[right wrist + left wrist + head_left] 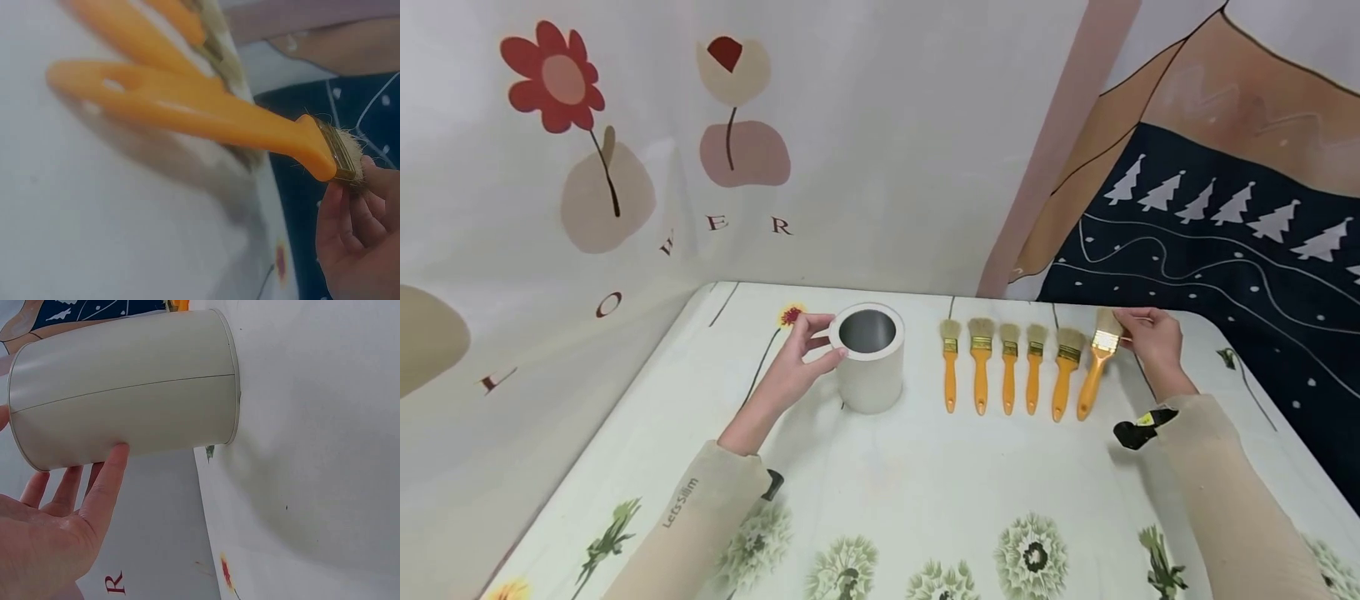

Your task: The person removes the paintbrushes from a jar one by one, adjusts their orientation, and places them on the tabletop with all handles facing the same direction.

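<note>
A pale cream cylindrical can (870,382) with a dark grey inside stands upright on the table. My left hand (797,358) holds the can at its upper left side, the thumb near the rim and fingertips against the wall; in the left wrist view the fingers (107,487) touch its side. On the right, my right hand (1153,343) pinches a paintbrush (1096,367) with an orange handle by its pale bristles. That brush is tilted, with a shadow beneath it in the right wrist view. Left of it, several similar brushes (981,367) lie in a row, bristles away from me.
The white table cover (925,475) carries printed flowers. Behind the table hangs a pale printed curtain (887,167), with a dark blue tree-patterned section (1210,250) at the right. Black straps (1135,433) show at the sleeves.
</note>
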Demonstrator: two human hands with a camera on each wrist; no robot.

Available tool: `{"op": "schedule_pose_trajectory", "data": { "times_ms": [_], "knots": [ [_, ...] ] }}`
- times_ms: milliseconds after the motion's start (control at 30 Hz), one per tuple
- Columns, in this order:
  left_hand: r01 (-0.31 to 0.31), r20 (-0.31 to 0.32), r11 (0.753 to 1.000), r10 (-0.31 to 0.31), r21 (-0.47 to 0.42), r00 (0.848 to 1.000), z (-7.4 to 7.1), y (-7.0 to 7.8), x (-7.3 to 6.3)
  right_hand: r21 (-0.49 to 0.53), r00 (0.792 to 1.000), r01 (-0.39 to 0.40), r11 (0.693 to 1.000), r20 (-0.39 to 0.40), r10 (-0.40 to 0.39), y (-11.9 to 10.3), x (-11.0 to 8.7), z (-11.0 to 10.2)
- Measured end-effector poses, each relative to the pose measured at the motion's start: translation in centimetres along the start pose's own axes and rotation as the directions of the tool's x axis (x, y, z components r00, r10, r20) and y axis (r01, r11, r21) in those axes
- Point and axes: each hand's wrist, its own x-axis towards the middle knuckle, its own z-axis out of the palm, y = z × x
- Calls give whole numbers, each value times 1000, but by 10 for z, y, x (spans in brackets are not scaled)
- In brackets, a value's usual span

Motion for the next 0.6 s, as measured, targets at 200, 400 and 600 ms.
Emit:
{"op": "schedule_pose_trajectory", "data": {
  "times_ms": [200, 400, 600],
  "knots": [
    [0, -6, 1000, 0, 3, 1000, 0, 2, 0, -72, 997, -59, 996, 40, 62, 5, 7, 0],
    [3, -2, 1000, -3, -3, 1000, 1, 1, -1, -171, 989, -132, 976, 42, 141, 16, 15, 3],
    [0, -1, 1000, 0, 7, 1000, 1, 0, -2, -200, 986, -142, 969, 57, 157, 24, 17, 8]
  ]
}}
